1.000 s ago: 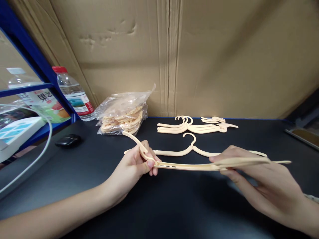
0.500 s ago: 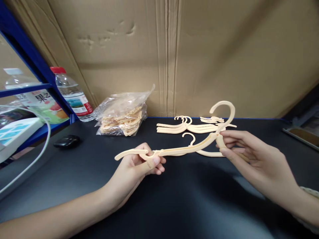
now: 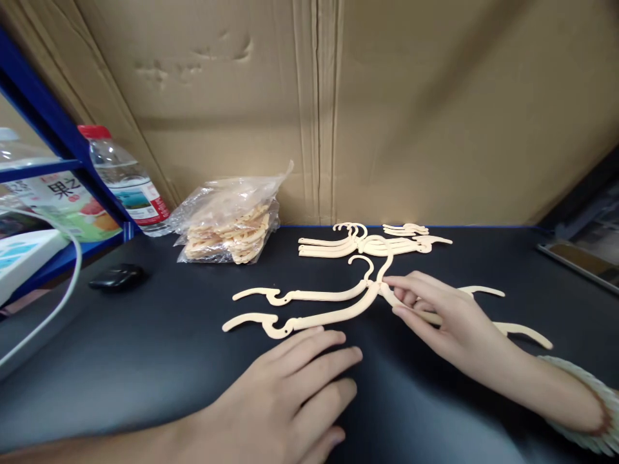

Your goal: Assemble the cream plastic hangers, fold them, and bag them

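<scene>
A cream plastic clothes hanger (image 3: 333, 315) lies low over the black table, its hook pointing away from me. My right hand (image 3: 442, 309) pinches it just right of the hook, thumb below and fingers above, covering part of that arm. Just in front of its left arm, my left hand (image 3: 300, 386) is spread palm down and holds nothing. A second matching hanger (image 3: 329, 296) rests right behind the first, its right arm partly hidden by my right hand. Both have curved end pieces sticking out at the sides.
Farther back lie several stacked hanger parts (image 3: 329, 246) and a small pile of end pieces (image 3: 405, 229). A clear plastic bag (image 3: 227, 219) of cream parts stands left of them. At left are a black mouse (image 3: 117, 277), a water bottle (image 3: 128, 183) and a white cable (image 3: 76, 270).
The hanger has come down from mid-air to the table in front of the other one. My left hand has let go of its left end and moved nearer; my right hand still grips it.
</scene>
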Motion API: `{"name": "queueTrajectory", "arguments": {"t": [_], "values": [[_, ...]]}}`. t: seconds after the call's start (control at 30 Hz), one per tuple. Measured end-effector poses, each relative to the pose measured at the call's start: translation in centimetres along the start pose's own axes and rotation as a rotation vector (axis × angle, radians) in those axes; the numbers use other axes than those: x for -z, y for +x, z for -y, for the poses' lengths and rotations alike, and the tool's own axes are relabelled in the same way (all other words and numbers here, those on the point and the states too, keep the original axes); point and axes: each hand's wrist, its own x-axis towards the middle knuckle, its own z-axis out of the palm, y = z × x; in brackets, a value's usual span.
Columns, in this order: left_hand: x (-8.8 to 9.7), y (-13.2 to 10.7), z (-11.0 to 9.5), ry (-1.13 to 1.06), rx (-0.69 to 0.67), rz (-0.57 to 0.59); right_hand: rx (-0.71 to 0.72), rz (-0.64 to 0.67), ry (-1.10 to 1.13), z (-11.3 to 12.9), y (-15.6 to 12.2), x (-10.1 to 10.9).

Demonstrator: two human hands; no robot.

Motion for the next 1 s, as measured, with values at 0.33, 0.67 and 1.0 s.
{"name": "queueTrajectory", "arguments": {"t": [0.33, 0.67, 1.0], "values": [[-1.2, -0.5, 1.6, 0.121, 0.16, 0.023, 0.068, 0.088, -0.089, -0.7, 0.2, -0.2], [-1.0, -0.3, 2.9, -0.04, 0.175, -0.018, 0.027, 0.057, -0.178, -1.9, 0.5, 0.4], [-1.1, 0.0, 4.1, -0.04, 0.181, 0.005, -0.012, 0.085, -0.223, -3.0, 1.0, 1.0]]}}
